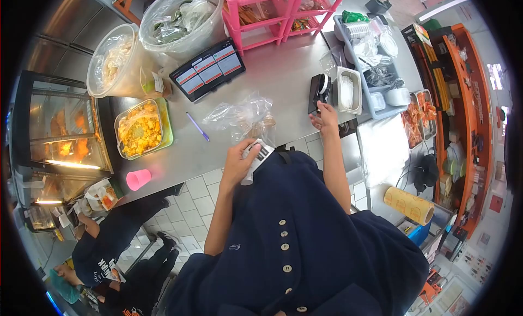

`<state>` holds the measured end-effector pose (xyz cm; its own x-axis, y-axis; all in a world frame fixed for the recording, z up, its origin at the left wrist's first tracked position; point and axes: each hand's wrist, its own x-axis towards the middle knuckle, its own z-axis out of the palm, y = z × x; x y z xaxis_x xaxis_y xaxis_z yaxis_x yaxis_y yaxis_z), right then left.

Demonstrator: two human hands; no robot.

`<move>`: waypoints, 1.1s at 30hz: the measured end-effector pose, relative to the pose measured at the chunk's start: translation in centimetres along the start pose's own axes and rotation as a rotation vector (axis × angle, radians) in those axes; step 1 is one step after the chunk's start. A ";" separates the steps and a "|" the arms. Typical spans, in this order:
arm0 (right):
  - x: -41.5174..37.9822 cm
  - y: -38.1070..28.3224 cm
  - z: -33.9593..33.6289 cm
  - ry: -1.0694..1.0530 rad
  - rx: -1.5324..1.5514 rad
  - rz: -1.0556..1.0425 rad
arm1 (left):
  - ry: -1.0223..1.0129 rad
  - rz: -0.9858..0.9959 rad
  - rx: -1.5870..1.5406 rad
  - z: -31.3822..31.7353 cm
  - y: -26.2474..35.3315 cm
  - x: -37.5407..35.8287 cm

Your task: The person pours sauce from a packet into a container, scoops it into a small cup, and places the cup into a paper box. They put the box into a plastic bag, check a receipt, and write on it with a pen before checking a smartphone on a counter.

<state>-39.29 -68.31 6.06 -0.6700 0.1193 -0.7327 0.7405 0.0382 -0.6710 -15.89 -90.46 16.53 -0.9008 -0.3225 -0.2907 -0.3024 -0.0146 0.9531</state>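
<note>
My left hand is closed on a white printed label strip at the table's front edge. Just beyond it lies a clear plastic bag, crumpled at the top, with something brownish inside that I cannot make out. Further right, my right hand has its fingers on the near end of a black device with a white roll, beside a metal tray. A purple pen lies left of the bag, and a tablet stands behind it.
Left on the steel table are a glass dish of yellow food and a pink cup. Large plastic tubs and a pink rack stand behind. A blue bin is right. Two people are lower left.
</note>
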 end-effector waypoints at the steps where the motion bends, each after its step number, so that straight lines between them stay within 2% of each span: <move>1: 0.5 0.0 -0.1 -0.005 0.007 0.017 | -0.008 0.003 -0.003 0.2 -0.3 0.1; 6: 0.7 1.4 -1.6 -0.087 0.145 -0.066 | -0.048 0.030 0.012 0.7 -0.6 0.2; 9: -1.2 4.3 -2.0 -0.076 0.334 -0.227 | -0.043 0.014 0.040 0.5 -0.8 0.3; 12: -0.4 5.8 -2.4 -0.017 0.173 -0.243 | -0.020 -0.028 0.022 0.5 -0.7 0.7; 15: 2.8 7.3 -3.2 0.071 -0.099 -0.117 | -0.043 -0.006 -0.021 0.9 -1.8 1.2; 18: -2.2 4.5 -2.5 -0.250 -0.468 -0.345 | 0.034 0.120 0.051 1.8 -4.0 2.5; 19: -4.4 3.2 -2.0 -0.492 -0.416 -0.356 | -0.036 0.195 0.180 1.4 -3.8 3.1; 22: -7.3 0.6 0.1 -0.974 -0.561 -0.584 | -0.194 -0.048 0.108 1.8 -2.7 3.8; 25: -9.1 -1.6 2.1 -1.161 -0.761 -0.648 | -0.254 -0.027 0.132 2.2 -2.6 4.0; 28: -9.9 -2.8 3.3 -1.053 -1.265 -0.896 | -0.280 -0.021 0.087 2.6 -2.2 3.9; 33: -6.8 -2.4 3.8 -0.904 -1.448 -0.860 | -0.202 0.040 0.356 2.0 -5.2 4.6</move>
<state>-36.75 -73.02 12.22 -0.2958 -0.8400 -0.4550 -0.6086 0.5328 -0.5880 -19.13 -90.02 10.08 -0.9464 -0.1238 -0.2984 -0.3230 0.3344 0.8854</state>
